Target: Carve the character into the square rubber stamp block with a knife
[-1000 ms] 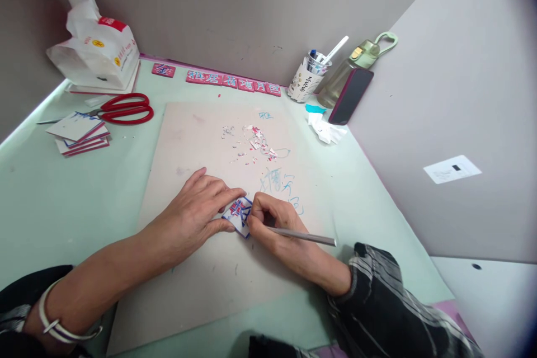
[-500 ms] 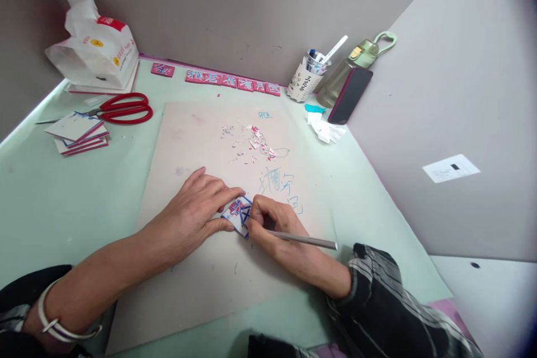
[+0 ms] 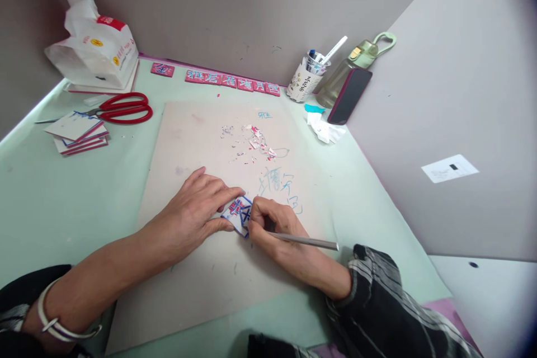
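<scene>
A small white tile [image 3: 235,215] with blue lines and red cut marks lies tilted on the grey board [image 3: 193,128]. My left hand [image 3: 201,204] grips its left side between thumb and fingers. In my right hand [image 3: 274,226] is a slim silver pen-like tool [image 3: 314,241], its shaft pointing back to the right. The tool's tip is hidden behind my fingers at the tile's right edge. Pink and white shavings [image 3: 255,142] lie on the board beyond my hands, near blue pen writing.
Red-handled scissors [image 3: 126,109] and stacked tiles [image 3: 79,131] lie at left, below a tissue pack [image 3: 98,56]. Carved pink tiles [image 3: 229,80] line the back. At back right stand a pen cup [image 3: 304,81], a green bottle [image 3: 339,81] and a phone [image 3: 350,96], near crumpled tissue [image 3: 323,128].
The silver tool's rear end has shifted very slightly to the right and down. My left hand keeps its grip on the tile.
</scene>
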Action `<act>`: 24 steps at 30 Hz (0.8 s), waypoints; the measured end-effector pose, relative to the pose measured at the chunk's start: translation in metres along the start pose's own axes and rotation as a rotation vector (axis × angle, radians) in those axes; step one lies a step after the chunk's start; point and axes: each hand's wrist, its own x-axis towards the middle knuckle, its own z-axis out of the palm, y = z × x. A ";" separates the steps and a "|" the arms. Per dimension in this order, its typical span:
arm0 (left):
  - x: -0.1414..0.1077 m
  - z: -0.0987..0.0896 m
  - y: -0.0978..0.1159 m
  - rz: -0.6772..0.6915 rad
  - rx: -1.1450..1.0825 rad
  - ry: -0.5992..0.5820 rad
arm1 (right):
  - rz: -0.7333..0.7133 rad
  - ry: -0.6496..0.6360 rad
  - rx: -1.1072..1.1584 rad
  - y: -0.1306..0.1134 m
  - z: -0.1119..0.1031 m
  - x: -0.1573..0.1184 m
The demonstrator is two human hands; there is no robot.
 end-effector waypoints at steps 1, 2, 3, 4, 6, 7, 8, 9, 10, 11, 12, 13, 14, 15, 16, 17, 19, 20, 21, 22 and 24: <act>0.000 0.000 0.000 -0.001 0.000 0.001 | 0.003 -0.002 -0.002 0.000 0.000 0.000; 0.000 0.000 0.000 -0.001 0.000 0.004 | 0.007 -0.003 -0.004 -0.001 0.000 0.000; 0.001 0.000 0.000 -0.001 0.000 0.006 | 0.012 -0.004 -0.004 -0.001 0.000 0.000; 0.001 0.000 0.000 -0.002 0.001 0.006 | 0.016 -0.005 -0.004 -0.002 0.000 0.000; 0.001 -0.001 0.000 -0.005 0.001 0.004 | 0.010 0.001 0.003 -0.003 0.000 -0.001; 0.001 -0.001 0.000 -0.008 0.001 0.002 | 0.001 0.005 0.006 -0.003 0.000 -0.001; 0.001 -0.002 0.000 -0.012 0.000 -0.002 | -0.007 0.017 0.008 -0.003 0.001 -0.001; 0.001 -0.002 0.000 -0.018 -0.001 -0.004 | -0.015 0.031 0.006 -0.002 0.001 -0.002; 0.001 -0.003 0.000 -0.021 -0.003 -0.006 | -0.020 0.047 0.001 -0.001 0.002 -0.002; 0.001 -0.004 0.001 -0.027 -0.004 -0.006 | -0.023 0.061 -0.005 0.001 0.002 -0.001; 0.001 -0.005 0.002 -0.032 -0.005 -0.004 | -0.023 0.073 -0.009 0.003 0.003 -0.001; 0.000 -0.006 0.003 -0.038 -0.004 0.000 | -0.024 0.085 -0.010 0.005 0.003 0.000; -0.001 -0.007 0.004 -0.045 0.000 0.005 | -0.026 0.091 -0.008 0.007 0.003 0.001; -0.002 -0.009 0.005 -0.053 0.007 0.009 | -0.028 0.095 -0.003 0.009 0.003 0.002; -0.004 -0.011 0.006 -0.062 0.016 0.011 | -0.031 0.100 0.004 0.010 0.002 0.003; -0.006 -0.012 0.007 -0.070 0.026 0.008 | -0.034 0.102 0.011 0.011 0.001 0.004; -0.011 -0.016 0.007 -0.077 0.048 -0.008 | -0.036 0.107 0.025 0.012 -0.002 0.006; -0.013 -0.017 0.007 -0.078 0.059 -0.017 | -0.034 0.110 0.033 0.012 -0.003 0.007; -0.015 -0.018 0.007 -0.075 0.068 -0.023 | -0.030 0.113 0.041 0.012 -0.005 0.007; -0.016 -0.019 0.006 -0.071 0.074 -0.027 | -0.024 0.115 0.050 0.012 -0.006 0.008; -0.017 -0.019 0.005 -0.059 0.074 -0.036 | -0.009 0.117 0.065 0.011 -0.008 0.008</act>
